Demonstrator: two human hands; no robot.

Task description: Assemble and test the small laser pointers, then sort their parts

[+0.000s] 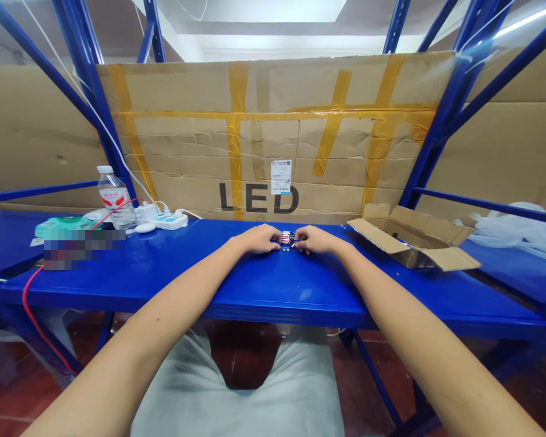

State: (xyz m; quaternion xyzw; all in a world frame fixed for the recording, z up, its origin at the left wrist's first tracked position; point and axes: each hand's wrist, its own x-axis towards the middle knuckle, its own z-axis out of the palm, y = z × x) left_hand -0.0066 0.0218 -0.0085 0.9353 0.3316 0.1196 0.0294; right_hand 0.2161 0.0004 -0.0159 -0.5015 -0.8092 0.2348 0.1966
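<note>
Both my arms reach forward over a blue metal shelf (273,285). My left hand (258,238) and my right hand (315,240) meet at the far middle of the shelf, knuckles up. Between them they pinch a small object with red and silver parts (287,239), which rests on or just above the blue surface. Its shape is too small to make out. A tiny pale bit (284,249) lies on the shelf just in front of it.
An open cardboard box (414,243) sits to the right. At the left stand a water bottle (114,198), a white power strip (169,220) with a red cable (30,303), and a green packet (59,226). Taped cardboard marked LED (273,133) walls the back. Clear plastic bags (514,233) lie far right.
</note>
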